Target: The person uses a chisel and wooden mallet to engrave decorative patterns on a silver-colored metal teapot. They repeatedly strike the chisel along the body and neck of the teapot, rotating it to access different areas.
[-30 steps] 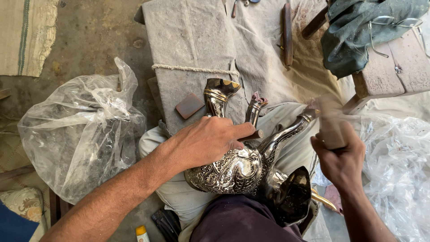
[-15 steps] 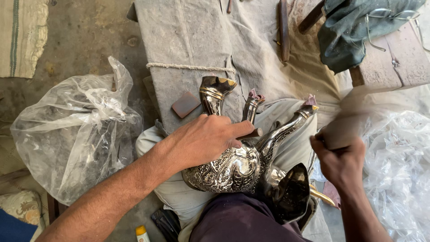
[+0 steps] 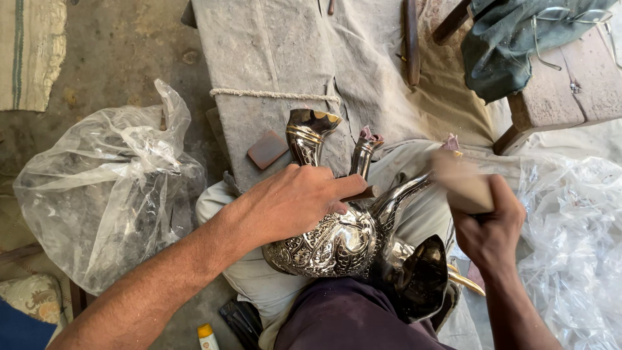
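1. Engraved silver pot point(image 3: 330, 243) lies on its side across the person's lap, round body toward the knees, neck and curved spout point(image 3: 405, 194) pointing away.
2. Left hand point(image 3: 298, 201) lies flat over the top of the pot's body, fingers curled down around it near the neck and pressing it to the lap. A thin brown rod point(image 3: 363, 193) pokes out from under the fingertips; whether it is pinched, cannot tell.
3. Right hand point(image 3: 489, 227) is closed in a fist around a pale wooden mallet point(image 3: 460, 181), motion-blurred, its head just above and beside the spout tip. Contact with the spout: cannot tell.
4. Behind the pot, a second metal neck point(image 3: 308, 133) with a gold-toned mouth stands upright, partly hidden by the left hand. A darker polished vessel point(image 3: 424, 279) sits below the spout, against the right wrist.
5. Grey cloth point(image 3: 285, 45) covers the bench ahead; a cord point(image 3: 272, 94) crosses it, a small brown block point(image 3: 267, 149) rests at its near edge, and a wooden-handled tool point(image 3: 411, 39) lies farther up.
6. Crumpled clear plastic bag point(image 3: 103, 188) on the floor to the left, contents not readable. More clear plastic point(image 3: 576, 246) to the right.
7. Dark green cloth point(image 3: 512, 45) is heaped on a wooden stool point(image 3: 570, 91), upper right.
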